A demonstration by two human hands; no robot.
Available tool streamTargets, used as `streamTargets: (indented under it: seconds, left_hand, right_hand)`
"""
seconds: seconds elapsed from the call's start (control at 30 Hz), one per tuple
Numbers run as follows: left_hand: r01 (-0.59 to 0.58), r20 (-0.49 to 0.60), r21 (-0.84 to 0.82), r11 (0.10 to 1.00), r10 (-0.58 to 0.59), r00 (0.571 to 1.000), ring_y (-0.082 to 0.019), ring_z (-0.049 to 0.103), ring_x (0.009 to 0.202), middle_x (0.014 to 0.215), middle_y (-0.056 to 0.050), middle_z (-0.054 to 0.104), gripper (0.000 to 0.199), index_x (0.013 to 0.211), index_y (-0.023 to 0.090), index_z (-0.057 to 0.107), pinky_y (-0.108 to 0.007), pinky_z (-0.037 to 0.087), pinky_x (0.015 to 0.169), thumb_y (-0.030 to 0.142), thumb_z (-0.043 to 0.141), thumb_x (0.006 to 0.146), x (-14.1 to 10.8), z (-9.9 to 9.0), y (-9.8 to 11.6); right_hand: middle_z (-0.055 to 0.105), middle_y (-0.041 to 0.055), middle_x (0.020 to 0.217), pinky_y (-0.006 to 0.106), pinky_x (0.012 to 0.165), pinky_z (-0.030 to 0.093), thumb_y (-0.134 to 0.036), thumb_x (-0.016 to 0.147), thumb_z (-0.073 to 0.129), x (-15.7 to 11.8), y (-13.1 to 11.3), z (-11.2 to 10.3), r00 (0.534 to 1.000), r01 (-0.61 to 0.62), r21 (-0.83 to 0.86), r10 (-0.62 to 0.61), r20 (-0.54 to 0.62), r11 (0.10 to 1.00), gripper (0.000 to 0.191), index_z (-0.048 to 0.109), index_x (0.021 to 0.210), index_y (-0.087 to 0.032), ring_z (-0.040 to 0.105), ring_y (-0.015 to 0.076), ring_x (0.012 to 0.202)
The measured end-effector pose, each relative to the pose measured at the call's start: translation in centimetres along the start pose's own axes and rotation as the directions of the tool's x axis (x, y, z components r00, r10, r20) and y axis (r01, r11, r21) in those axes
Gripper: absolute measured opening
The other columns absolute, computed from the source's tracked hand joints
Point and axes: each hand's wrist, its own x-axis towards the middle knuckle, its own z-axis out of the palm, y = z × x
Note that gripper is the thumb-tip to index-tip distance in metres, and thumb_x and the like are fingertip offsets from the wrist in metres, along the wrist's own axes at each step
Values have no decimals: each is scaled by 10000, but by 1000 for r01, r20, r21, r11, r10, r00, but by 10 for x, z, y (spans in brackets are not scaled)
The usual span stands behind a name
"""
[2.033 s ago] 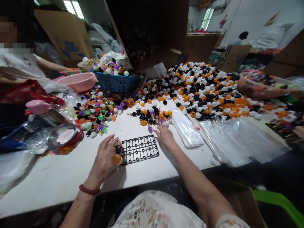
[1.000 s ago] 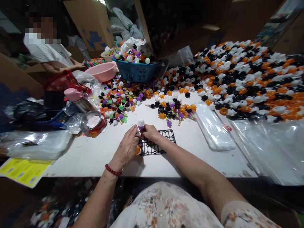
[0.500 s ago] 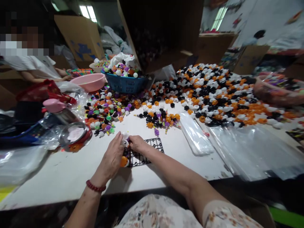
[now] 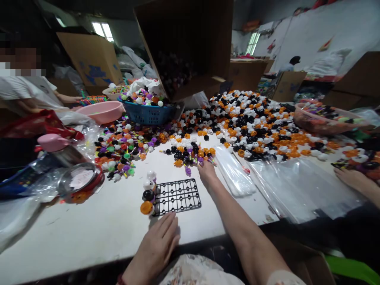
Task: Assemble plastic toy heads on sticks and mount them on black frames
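Head view: you look down at a white table [image 4: 89,233] strewn with small toy parts.
Table load: a wide heap of orange, black and white pieces [image 4: 261,126] covers the far right; a mixed-colour scatter [image 4: 124,144] lies far left, with a blue basket [image 4: 148,113] and pink basin [image 4: 102,111] behind it.
Clear bags: a stack of bags [image 4: 234,166] lies just right of your work spot.
Black grid tray [image 4: 178,196]: it lies flat near the table's front edge, with most cells unfilled.
Loaded column: four capped pieces [image 4: 148,192] stand along the tray's left edge, coloured white, white, black and orange.
Change: half a second ago both hands met at that column; now both are off it, so that piece reads as seated.
Left hand [image 4: 157,245]: it is drawn back to the table edge, lying flat with fingers spread and holding nothing.
Right hand [image 4: 207,172]: it is stretched to the small pile [image 4: 191,152] beyond the tray, fingertips among the pieces; you cannot tell whether it has closed on one.
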Motion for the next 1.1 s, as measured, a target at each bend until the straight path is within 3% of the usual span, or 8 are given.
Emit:
streamTargets:
  seconds: [0.1, 0.2, 0.33, 0.47, 0.57, 0.7, 0.93, 1.1]
  left_hand:
    - [113, -44, 103, 988, -109, 993, -302, 590, 1277, 1380, -162, 611, 462, 1401, 161, 508, -446, 581, 999, 249, 526, 949, -6, 33, -7]
    - [178, -42, 155, 972, -174, 984, -316, 543, 1327, 1411, -170, 583, 458, 1397, 145, 502, -476, 557, 1029, 240, 527, 949, -16, 46, -10]
    - [233, 28, 155, 960, -240, 970, -333, 471, 1388, 1447, -194, 543, 450, 1388, 108, 505, -514, 510, 1078, 258, 507, 964, -17, 47, -7]
    - [306, 74, 108, 946, -315, 946, -340, 430, 1417, 1469, -207, 514, 456, 1397, 106, 499, -548, 471, 1108, 292, 469, 982, -9, 42, -4]
    - [344, 89, 45, 938, -347, 934, -331, 413, 1429, 1489, -194, 494, 446, 1402, 122, 490, -548, 453, 1126, 286, 450, 989, -8, 39, -3]
    - [395, 31, 0, 919, -395, 918, -321, 426, 1419, 1490, -192, 484, 467, 1435, 139, 436, -555, 444, 1130, 247, 454, 982, -15, 38, -1]
    - [431, -28, 24, 902, -431, 902, -358, 453, 1382, 1432, -241, 517, 500, 1436, 82, 425, -586, 466, 1083, 172, 465, 946, -21, 43, -2]
    - [463, -28, 57, 884, -463, 886, -355, 441, 1385, 1461, -231, 496, 535, 1471, 87, 393, -564, 442, 1109, 194, 483, 955, -17, 43, -1]
  right_hand:
    - [670, 88, 936, 292, 721, 465, -204, 870, 495, -15, -7, 2, 1000, -16, 49, 16, -1, 999, 140, 595, 966, -184, 637, 216, 855]
    - [660, 49, 964, 269, 713, 449, -197, 857, 519, -45, -18, 7, 993, 117, 102, -117, -8, 988, 95, 570, 937, -206, 615, 189, 840]
    - [653, 48, 956, 264, 732, 414, -181, 891, 534, -87, -41, 15, 934, 347, 76, -351, 61, 935, 45, 565, 918, -200, 591, 179, 829]
    - [661, 40, 879, 267, 688, 384, -198, 936, 522, -113, -65, 21, 895, 388, 64, -392, 211, 919, 56, 578, 938, -201, 583, 181, 772]
    - [665, 56, 948, 270, 710, 396, -202, 947, 527, -123, -76, 26, 846, 447, 87, -452, 282, 890, 74, 590, 986, -200, 591, 189, 820]
    - [637, 79, 1027, 285, 725, 413, -177, 962, 495, -129, -80, 35, 796, 511, 58, -498, 344, 857, 122, 598, 1025, -194, 587, 203, 858]
    - [590, 109, 1106, 304, 725, 446, -115, 930, 458, -134, -79, 40, 775, 531, 59, -512, 369, 846, 202, 600, 1063, -170, 574, 198, 819]
    - [649, 71, 972, 290, 781, 459, -119, 861, 551, -129, -84, 35, 845, 342, 309, -434, 311, 887, 151, 646, 966, -171, 602, 193, 869]
